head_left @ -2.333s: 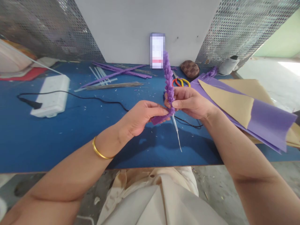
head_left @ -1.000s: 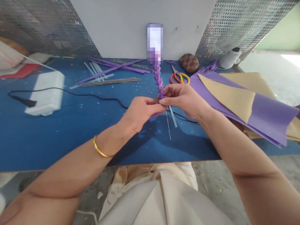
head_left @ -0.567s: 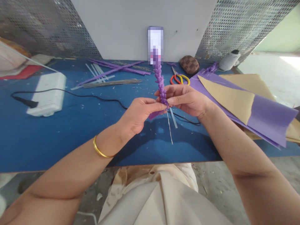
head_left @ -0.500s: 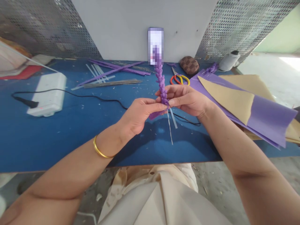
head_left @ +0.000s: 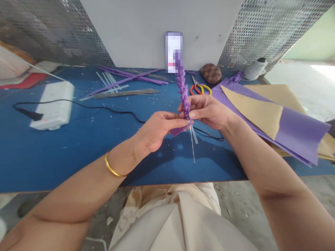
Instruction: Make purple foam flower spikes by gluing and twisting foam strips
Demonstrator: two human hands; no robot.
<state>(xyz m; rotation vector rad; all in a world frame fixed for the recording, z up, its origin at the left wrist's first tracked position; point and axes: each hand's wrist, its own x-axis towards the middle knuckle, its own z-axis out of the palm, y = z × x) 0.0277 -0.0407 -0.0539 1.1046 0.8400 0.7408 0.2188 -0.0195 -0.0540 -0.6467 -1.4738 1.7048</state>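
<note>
Both hands hold a purple paper flower spike (head_left: 182, 85) upright, its petals ruffled all along the stem. My left hand (head_left: 159, 130) pinches the bottom of it between thumb and fingers. A loose tail of purple paper strip (head_left: 179, 130) hangs beneath the left fingers. My right hand (head_left: 206, 109) grips the spike just above, thumb in front and fingers behind. Thin wire (head_left: 193, 146) sticks out downward from the base. A translucent strip (head_left: 195, 135) shows just behind the wire; whether it is held or lies on the table I cannot tell.
A phone (head_left: 171, 43) leans on the back panel. Scissors (head_left: 201, 90) and a checkered pouch (head_left: 211, 74) lie behind my right hand. Purple and tan sheets (head_left: 295, 125) are at right. Wires (head_left: 128, 92), purple strips (head_left: 136, 76) and a white power strip (head_left: 54, 104) with a black cord are left.
The flower spike has shifted slightly right and down at its base, and its wire end moved with it. Both hands keep their grip; the left has moved slightly right.
</note>
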